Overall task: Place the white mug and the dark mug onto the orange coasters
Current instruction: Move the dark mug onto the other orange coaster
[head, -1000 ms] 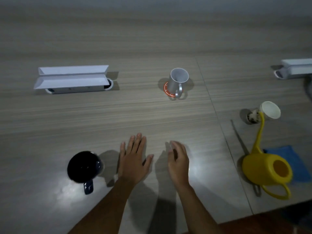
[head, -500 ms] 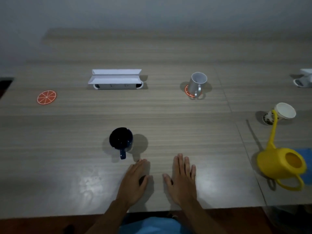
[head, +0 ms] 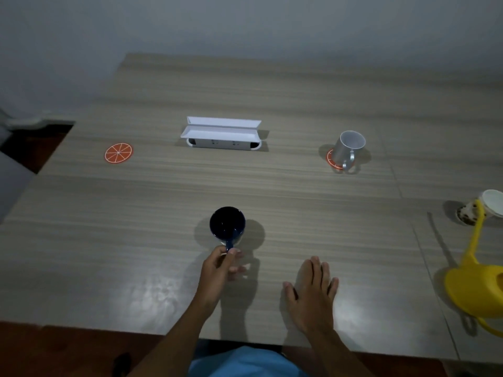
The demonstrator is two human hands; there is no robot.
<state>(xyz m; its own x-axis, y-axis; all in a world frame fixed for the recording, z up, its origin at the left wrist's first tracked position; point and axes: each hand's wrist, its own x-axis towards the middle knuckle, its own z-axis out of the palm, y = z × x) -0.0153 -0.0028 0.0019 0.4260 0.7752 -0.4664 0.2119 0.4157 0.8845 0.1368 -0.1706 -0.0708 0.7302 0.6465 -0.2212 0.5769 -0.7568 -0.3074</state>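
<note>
The dark mug point(head: 227, 225) stands upright on the wooden table point(head: 136, 227) near the middle front. My left hand point(head: 220, 270) pinches its handle from the near side. My right hand point(head: 313, 291) lies flat on the table, palm down, fingers apart, holding nothing. The white mug point(head: 348, 148) stands at the back right on an orange coaster point(head: 332, 160), whose rim shows on the mug's left. A second orange coaster point(head: 118, 153), printed like a citrus slice, lies bare at the back left.
A white socket box point(head: 221, 134) with open flaps sits at the back centre. At the right edge stand a yellow watering can point(head: 476, 289) and a small patterned cup point(head: 487, 205). The near table edge runs just below my wrists.
My left hand has moved forward from lying flat and closed on the dark mug's handle. The camera has drifted left, so the left coaster sits further in. My right hand stays flat.
</note>
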